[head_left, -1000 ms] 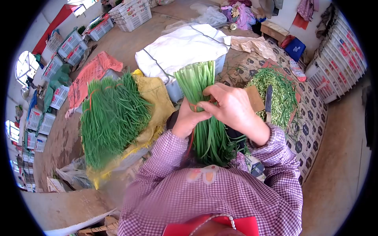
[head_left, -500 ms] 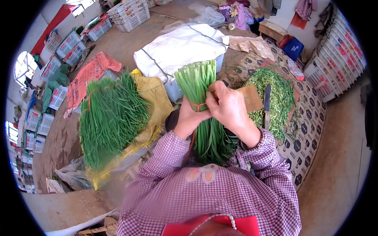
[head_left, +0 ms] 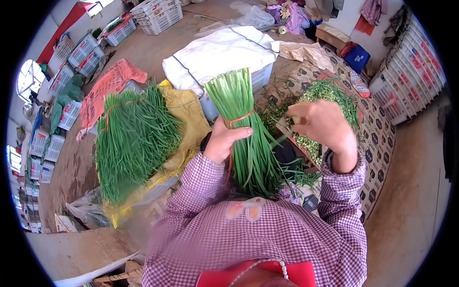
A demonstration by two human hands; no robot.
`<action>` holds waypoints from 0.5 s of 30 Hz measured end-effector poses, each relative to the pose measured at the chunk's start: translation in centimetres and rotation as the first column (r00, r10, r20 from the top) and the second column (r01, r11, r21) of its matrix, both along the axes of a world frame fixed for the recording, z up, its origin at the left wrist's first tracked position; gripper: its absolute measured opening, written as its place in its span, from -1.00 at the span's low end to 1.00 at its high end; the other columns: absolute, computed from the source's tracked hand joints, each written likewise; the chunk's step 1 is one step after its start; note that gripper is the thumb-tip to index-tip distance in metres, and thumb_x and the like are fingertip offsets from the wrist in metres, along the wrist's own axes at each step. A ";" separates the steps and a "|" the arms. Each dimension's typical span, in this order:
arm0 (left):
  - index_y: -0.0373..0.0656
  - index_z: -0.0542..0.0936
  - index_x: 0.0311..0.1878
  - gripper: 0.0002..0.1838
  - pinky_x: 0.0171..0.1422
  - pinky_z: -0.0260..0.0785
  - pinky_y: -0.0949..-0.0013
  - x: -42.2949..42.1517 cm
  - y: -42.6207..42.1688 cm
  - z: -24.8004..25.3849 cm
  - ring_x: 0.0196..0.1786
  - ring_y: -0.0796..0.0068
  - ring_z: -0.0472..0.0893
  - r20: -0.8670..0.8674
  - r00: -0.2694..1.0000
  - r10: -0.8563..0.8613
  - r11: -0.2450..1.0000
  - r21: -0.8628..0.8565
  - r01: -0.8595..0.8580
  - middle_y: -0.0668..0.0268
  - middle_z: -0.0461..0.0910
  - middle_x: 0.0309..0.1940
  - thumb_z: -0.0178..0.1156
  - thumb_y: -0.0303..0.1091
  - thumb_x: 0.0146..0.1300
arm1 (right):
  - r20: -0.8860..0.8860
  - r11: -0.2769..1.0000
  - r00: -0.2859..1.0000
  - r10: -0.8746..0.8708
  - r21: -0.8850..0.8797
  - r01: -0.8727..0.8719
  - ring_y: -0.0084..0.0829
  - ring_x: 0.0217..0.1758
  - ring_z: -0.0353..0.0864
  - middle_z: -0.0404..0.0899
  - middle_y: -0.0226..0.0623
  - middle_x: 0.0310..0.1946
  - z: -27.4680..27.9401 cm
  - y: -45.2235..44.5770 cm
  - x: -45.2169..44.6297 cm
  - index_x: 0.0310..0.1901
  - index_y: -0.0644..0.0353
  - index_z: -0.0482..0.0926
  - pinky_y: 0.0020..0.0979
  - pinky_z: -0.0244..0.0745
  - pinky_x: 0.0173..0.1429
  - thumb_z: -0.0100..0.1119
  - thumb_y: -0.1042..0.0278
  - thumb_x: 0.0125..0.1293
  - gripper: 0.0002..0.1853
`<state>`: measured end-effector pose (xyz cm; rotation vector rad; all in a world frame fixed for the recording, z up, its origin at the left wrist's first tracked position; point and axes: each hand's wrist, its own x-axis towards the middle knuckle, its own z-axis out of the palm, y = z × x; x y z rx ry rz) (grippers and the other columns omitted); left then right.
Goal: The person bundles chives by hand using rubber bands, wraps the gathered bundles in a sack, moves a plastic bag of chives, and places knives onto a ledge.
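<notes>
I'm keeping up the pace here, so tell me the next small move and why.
Probably move the left hand and its bundle toward the green pile: an orange band already circles the stalks, and similar bands show on the pile.

Brown floor (head_left: pixel 138 55) in front of me carried patterned mat (head_left: pixel 377 143) at right, clear plastic (head_left: pixel 253 16) and stacked white crates (head_left: pixel 161 20) farther off.

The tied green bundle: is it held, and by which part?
The left hand holds the bundle just below its orange-red band. Whether the right hand holds anything cannot be told.
</notes>
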<state>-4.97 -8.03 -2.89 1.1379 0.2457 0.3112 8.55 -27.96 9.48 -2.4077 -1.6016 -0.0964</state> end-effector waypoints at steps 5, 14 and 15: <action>-0.31 0.38 0.22 -0.37 0.14 0.44 0.38 -0.1 -0.2 0.3 0.02 0.41 0.58 0.002 0.998 -0.064 0.991 -0.120 0.064 0.25 0.55 0.00 0.29 -0.64 0.00 | -0.307 0.849 0.921 0.238 0.527 -0.044 -0.17 -0.37 0.65 0.64 -0.25 -0.41 -3.1 3.4 -2.2 -0.32 0.16 0.65 -0.27 0.55 -0.28 0.23 0.47 0.10 -0.91; -0.29 0.36 0.22 -0.37 0.16 0.45 0.34 -0.3 0.1 0.4 0.05 0.39 0.58 0.051 0.994 -0.093 0.982 -0.160 0.100 0.23 0.54 0.01 0.25 -0.70 0.01 | -0.288 0.799 0.918 0.272 0.599 -0.049 -0.09 -0.35 0.64 0.59 -0.22 -0.37 -6.5 6.1 -3.4 -0.19 0.17 0.60 -0.20 0.54 -0.28 0.21 0.51 0.13 -0.81; -0.29 0.36 0.22 -0.37 0.16 0.45 0.34 -0.2 0.1 0.3 0.05 0.39 0.58 0.051 0.994 -0.093 0.982 -0.158 0.100 0.23 0.54 0.01 0.25 -0.70 0.01 | -0.303 0.773 0.915 0.266 0.634 -0.015 -0.09 -0.35 0.64 0.59 -0.22 -0.36 -6.5 6.3 -3.4 -0.17 0.17 0.60 -0.19 0.54 -0.29 0.20 0.51 0.14 -0.81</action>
